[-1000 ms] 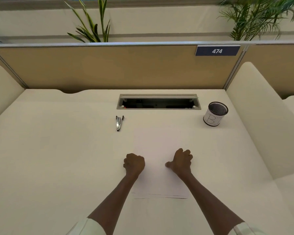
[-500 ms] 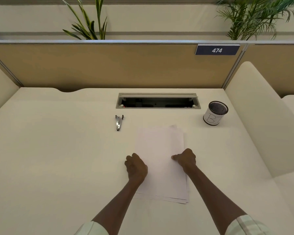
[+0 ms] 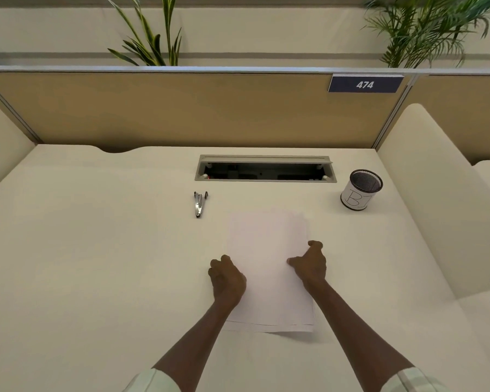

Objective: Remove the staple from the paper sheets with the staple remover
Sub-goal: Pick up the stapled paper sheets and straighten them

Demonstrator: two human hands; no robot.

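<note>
A stack of white paper sheets (image 3: 266, 250) lies flat on the cream desk in front of me. The staple is too small to make out. My left hand (image 3: 227, 280) rests at the stack's left edge with its fingers curled. My right hand (image 3: 309, 263) sits on the right edge, thumb on top of the sheets and fingers bent around the side. The metal staple remover (image 3: 199, 203) lies on the desk beyond and to the left of the paper, apart from both hands.
A mesh pen cup (image 3: 361, 190) stands at the back right. A cable slot (image 3: 265, 168) is cut into the desk behind the paper. A tan partition (image 3: 181, 108) closes the back, and padded side panels (image 3: 436, 193) flank the desk.
Both fists have moved apart from the middle of the sheets to their left and right edges. The right hand has loosened its fingers around the edge.
</note>
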